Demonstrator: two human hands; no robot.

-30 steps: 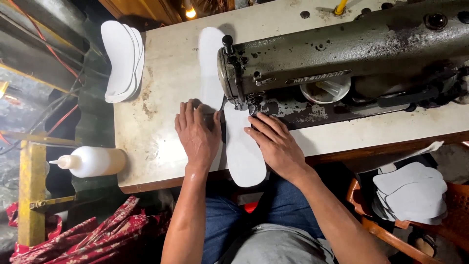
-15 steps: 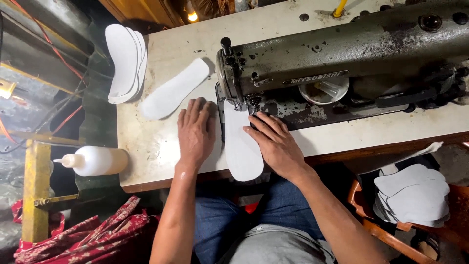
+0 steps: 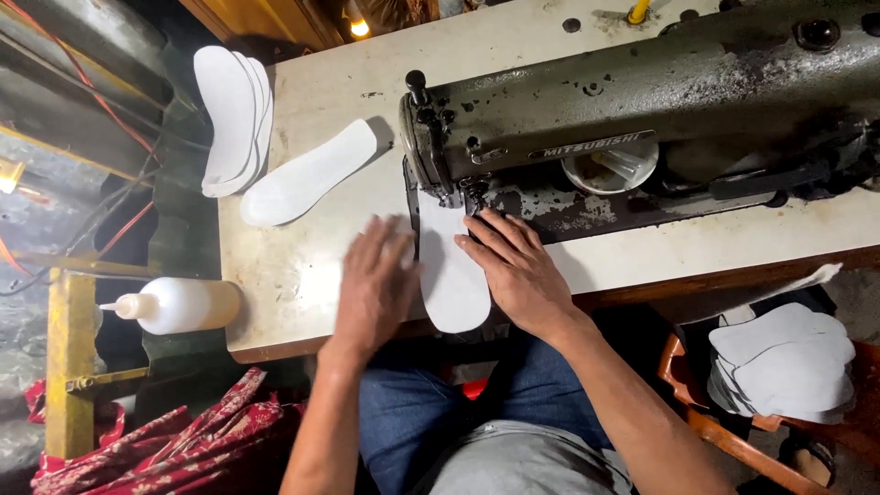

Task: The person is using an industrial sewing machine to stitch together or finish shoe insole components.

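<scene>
At the lower centre of the frame, the two forearms rise from the lap toward the bench [image 3: 302, 275]. Both hands lie flat, palm down, with fingers extended; nothing is gripped in either.

The left hand [image 3: 374, 286] is pressed on the bench surface at centre frame, its fingertips at the left edge of the white insole [image 3: 451, 275]. The image is blurred there, so contact with the insole cannot be confirmed. The right hand [image 3: 515, 268] is laid against the right edge of the same insole, with its fingertips [image 3: 477, 229] pointed up and left, just beside the needle area of the sewing machine [image 3: 642, 119].

The insole lies between the two hands. Its long axis runs nearly vertical in the frame: the rounded end overhangs the near edge of the bench, and the far end is tucked under the machine head. The right hand is the nearer of the two to the needle.

Further up and left, a second single insole [image 3: 307, 174] lies diagonally on the bench, well apart from both hands. Beyond it, at upper left, a stack of insoles [image 3: 234, 115] rests across the bench edge. A plastic squeeze bottle [image 3: 179, 305] lies at left, and another pile of cut pieces [image 3: 788, 362] sits at lower right.
</scene>
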